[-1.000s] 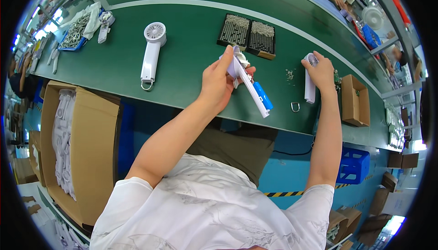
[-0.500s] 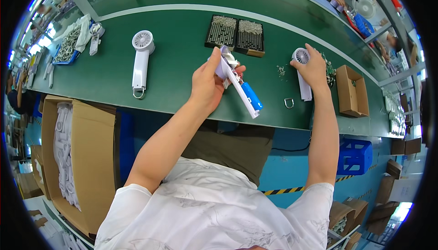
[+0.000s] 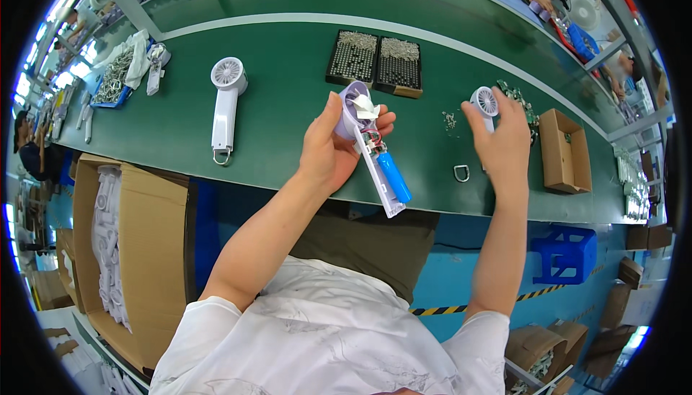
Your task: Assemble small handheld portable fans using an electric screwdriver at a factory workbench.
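Note:
My left hand (image 3: 331,146) is closed around the lilac half-shell (image 3: 347,115) of a handheld fan. Its inside faces up, showing a white piece in the head, thin wires and a blue cylindrical battery (image 3: 393,177) along the handle. Over on the right, my right hand (image 3: 502,143) has its thumb and fingers on either side of a white fan shell (image 3: 484,101) with a round grille. The palm hides most of that shell's handle. A metal D-ring (image 3: 461,173) lies to the left of this hand. Another white handheld fan (image 3: 225,99) rests at the left.
Two black trays (image 3: 375,81) of small metal parts stand at the back. Loose screws (image 3: 450,121) and green circuit boards (image 3: 520,99) lie near an open cardboard box (image 3: 566,151). At far left is a blue tray of metal rings (image 3: 114,81). A large carton (image 3: 155,251) stands below the table edge.
My right hand has drawn back slightly toward me, and the white fan shell's grille looks more tilted. The half-shell in my left hand has turned, its handle end swinging nearer to me.

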### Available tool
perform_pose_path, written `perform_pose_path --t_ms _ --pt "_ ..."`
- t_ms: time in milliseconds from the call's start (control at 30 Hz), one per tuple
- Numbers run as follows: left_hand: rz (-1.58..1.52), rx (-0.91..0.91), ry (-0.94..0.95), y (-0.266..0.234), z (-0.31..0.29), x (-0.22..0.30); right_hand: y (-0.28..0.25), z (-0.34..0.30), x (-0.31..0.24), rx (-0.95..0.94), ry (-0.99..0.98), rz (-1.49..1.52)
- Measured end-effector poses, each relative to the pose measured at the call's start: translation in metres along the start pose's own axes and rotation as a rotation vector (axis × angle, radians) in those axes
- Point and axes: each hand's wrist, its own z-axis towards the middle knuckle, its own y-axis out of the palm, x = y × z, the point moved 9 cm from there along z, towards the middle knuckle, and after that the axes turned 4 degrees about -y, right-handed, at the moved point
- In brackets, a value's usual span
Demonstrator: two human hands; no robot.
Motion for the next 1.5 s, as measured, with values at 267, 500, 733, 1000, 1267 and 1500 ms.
perform_pose_path --t_ms 267,500,733,1000,1267,1500 --pt "0.029 -0.05 0.059 0.004 0.007 -0.004 0.021 -0.077 -0.096 -0.165 -0.007 0.553" --pt "0.049 -0.013 0.099 0.005 0.009 -0.004 0.048 -0.083 -0.091 -0.284 0.074 0.585" --pt "0.015 -0.138 0.109 0.019 0.011 -0.001 0.048 -0.095 -0.093 -0.144 -0.005 0.558" --pt "0.032 -0.144 0.111 0.015 0.014 -0.001 0.044 -0.102 -0.096 0.015 -0.177 0.36" --pt "0.07 -0.163 0.125 0.019 0.014 0.0 0.044 -0.103 -0.097 0.055 -0.208 0.336" --pt "0.058 -0.192 0.136 0.02 0.014 0.001 0.045 -0.105 -0.098 0.076 -0.224 0.332"
